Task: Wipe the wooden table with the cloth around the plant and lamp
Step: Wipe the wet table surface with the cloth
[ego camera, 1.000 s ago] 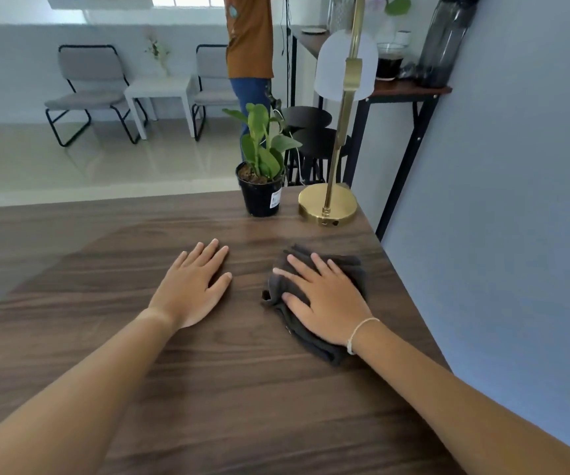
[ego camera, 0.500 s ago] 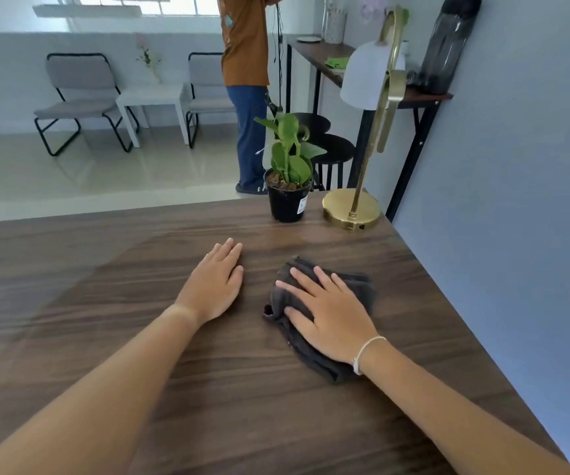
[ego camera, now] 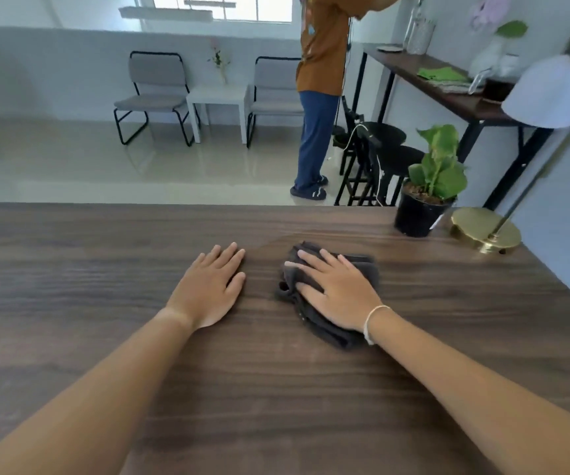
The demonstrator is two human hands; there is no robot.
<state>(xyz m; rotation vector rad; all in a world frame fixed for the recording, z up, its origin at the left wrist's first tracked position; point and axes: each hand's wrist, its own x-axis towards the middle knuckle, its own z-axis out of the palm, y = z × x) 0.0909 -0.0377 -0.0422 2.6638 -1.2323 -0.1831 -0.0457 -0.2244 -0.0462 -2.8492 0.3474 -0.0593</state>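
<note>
A dark grey cloth lies bunched on the wooden table, and my right hand presses flat on it with fingers spread. My left hand rests palm down on the bare wood to the cloth's left, holding nothing. A green plant in a black pot stands at the table's far right edge. Right of the pot is the lamp's round brass base; its thin stem rises to a white shade.
A blue-grey wall runs close along the table's right side. Beyond the far edge a person stands on the tiled floor, near black stools and a tall side table. Two grey chairs and a small white table are at the back.
The view has swung left, so the plant and lamp now sit far right. Both hands and the cloth have shifted left along the table, away from the lamp and pot.
</note>
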